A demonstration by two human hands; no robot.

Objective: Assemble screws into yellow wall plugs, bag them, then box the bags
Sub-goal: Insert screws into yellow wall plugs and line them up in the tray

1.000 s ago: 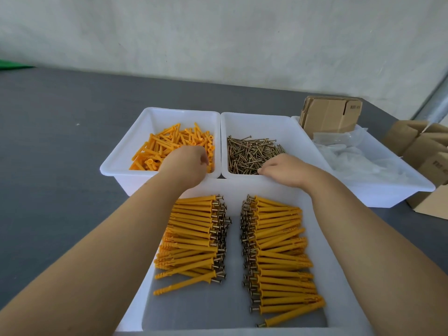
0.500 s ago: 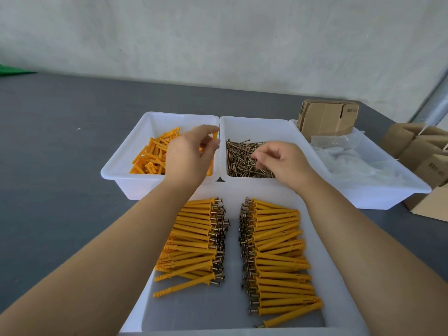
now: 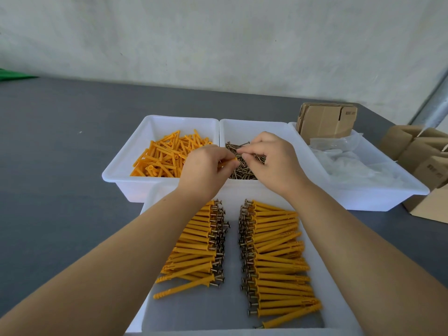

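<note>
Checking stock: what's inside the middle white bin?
The middle bin holds a loose pile of dark screws. Both hands hover over it: left hand pinches a yellow plug, right hand pinches a screw. They hide part of the pile.

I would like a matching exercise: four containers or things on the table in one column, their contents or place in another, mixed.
1. left white bin
2. middle white bin
3. right white bin
4. near white tray

a. loose screws
b. clear plastic bags
c. assembled plugs in two rows
d. loose yellow wall plugs

Pairs: 1-d, 2-a, 3-b, 4-c
</note>
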